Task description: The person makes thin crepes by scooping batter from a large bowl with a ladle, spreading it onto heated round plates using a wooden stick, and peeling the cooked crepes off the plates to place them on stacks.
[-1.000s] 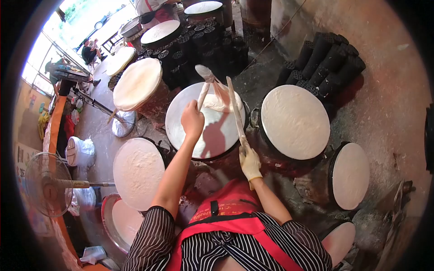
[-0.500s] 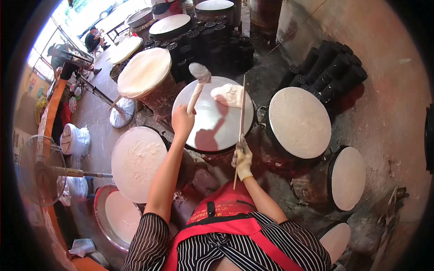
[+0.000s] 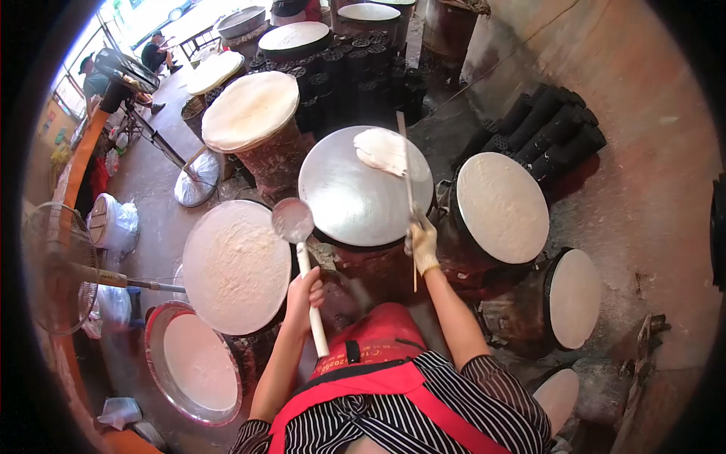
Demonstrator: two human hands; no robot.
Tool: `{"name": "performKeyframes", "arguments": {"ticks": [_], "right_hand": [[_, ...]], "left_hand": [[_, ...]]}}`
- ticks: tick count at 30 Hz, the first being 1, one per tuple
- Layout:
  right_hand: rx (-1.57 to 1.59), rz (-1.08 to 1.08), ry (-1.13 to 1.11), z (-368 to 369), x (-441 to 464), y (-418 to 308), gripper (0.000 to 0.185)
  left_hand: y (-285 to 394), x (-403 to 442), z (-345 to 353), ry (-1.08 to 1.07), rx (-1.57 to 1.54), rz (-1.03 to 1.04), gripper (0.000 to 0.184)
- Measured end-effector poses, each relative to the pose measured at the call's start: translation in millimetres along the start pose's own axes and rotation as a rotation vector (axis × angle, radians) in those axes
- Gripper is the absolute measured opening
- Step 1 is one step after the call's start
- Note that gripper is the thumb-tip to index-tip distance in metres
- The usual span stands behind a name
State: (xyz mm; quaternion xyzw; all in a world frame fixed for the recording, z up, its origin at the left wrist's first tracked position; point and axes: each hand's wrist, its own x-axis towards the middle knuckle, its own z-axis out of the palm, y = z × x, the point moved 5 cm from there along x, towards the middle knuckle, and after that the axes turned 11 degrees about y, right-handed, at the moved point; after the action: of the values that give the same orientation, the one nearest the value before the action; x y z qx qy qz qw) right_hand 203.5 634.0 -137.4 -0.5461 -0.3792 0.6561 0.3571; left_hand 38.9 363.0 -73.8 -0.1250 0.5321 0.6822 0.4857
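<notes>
My bare left hand (image 3: pixel 304 295) is wrapped round the pale handle of a ladle (image 3: pixel 293 220). The ladle's batter-smeared bowl sits between two round plates. In a light work glove, my right hand (image 3: pixel 422 240) grips a long, thin wooden spreader (image 3: pixel 405 163). Its upper part reaches over the central griddle (image 3: pixel 352 212) and lies against a patch of white batter (image 3: pixel 380 151) near the far rim. Bare metal shows on the rest of that griddle. To its left, a griddle (image 3: pixel 236 265) is covered with a pale sheet of batter; another coated griddle (image 3: pixel 502 208) stands to the right.
A wide basin (image 3: pixel 198 363) of white batter is at lower left, below a standing fan (image 3: pixel 64 265). Stacked black coal cylinders (image 3: pixel 548 129) rest by the right wall. More coated griddles (image 3: pixel 575 299) surround me. A seated person (image 3: pixel 155 54) is far back left.
My left hand has drawn the ladle back from above the central griddle, down towards my body. The batter patch looks smoother and flatter beside the spreader, which my right hand still holds.
</notes>
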Motion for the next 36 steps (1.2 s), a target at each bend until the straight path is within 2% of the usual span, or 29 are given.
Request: {"name": "performKeyframes", "arguments": {"ticks": [2,7,9,10,13,15,16,19,20,22,23,25,28,29,31,33,35,36], "right_hand": [[0.005,-0.004,0.09,-17,-8,17,0.036],[-0.179,0.012,-0.044,36,-2,5,0.034],[-0.247,-0.146,-0.132,58,20,3,0.039],[-0.254,-0.15,-0.147,62,21,-2,0.039],[-0.357,-0.048,-0.27,64,14,-27,0.038],[-0.354,-0.061,-0.488,41,8,-46,0.038],[-0.299,0.091,-0.482,22,2,-60,0.039],[-0.349,-0.08,-0.305,-30,64,-40,0.042],[-0.354,-0.074,-0.322,-28,88,-21,0.042],[-0.362,-0.444,-0.307,-18,132,-9,0.037],[-0.379,-0.537,-0.403,1,126,-18,0.037],[-0.425,-0.276,-0.503,33,108,-34,0.046],[-0.504,-0.251,-0.666,47,114,-27,0.043],[-0.504,-0.247,-0.686,42,107,-40,0.043],[-0.734,0.029,-0.833,8,74,-81,0.04],[-0.626,0.094,-0.931,-21,69,-109,0.038],[-0.615,0.253,-0.881,-46,111,-101,0.04],[-0.637,0.084,-0.747,-45,134,-95,0.042]], "left_hand": [[-2,-20,-12,0.002,-0.078,-0.054,0.024],[-11,-52,-32,0.063,-0.051,-0.113,0.027],[-17,-53,-35,0.124,-0.075,-0.083,0.025],[-22,-54,-37,0.183,-0.092,-0.062,0.024],[-34,-48,-39,0.339,-0.077,0.068,0.018],[-45,-45,-31,0.417,-0.078,0.113,0.017],[-52,-44,-31,0.439,-0.105,0.111,0.017],[-69,-46,-28,0.487,-0.163,0.111,0.017],[-72,-51,-23,0.524,-0.124,0.124,0.015],[-84,-57,-11,0.579,-0.089,0.138,0.014],[-90,-59,-5,0.608,-0.08,0.164,0.014],[-102,-62,3,0.655,-0.085,0.193,0.013],[-118,-65,20,0.686,-0.172,0.249,0.012],[-127,-63,21,0.691,-0.223,0.218,0.011],[-137,-64,22,0.717,-0.299,0.232,0.011],[-152,-65,18,0.698,-0.376,0.192,0.013],[-159,-69,17,0.715,-0.489,0.17,0.013],[-161,-71,16,0.717,-0.502,0.145,0.013]]}}
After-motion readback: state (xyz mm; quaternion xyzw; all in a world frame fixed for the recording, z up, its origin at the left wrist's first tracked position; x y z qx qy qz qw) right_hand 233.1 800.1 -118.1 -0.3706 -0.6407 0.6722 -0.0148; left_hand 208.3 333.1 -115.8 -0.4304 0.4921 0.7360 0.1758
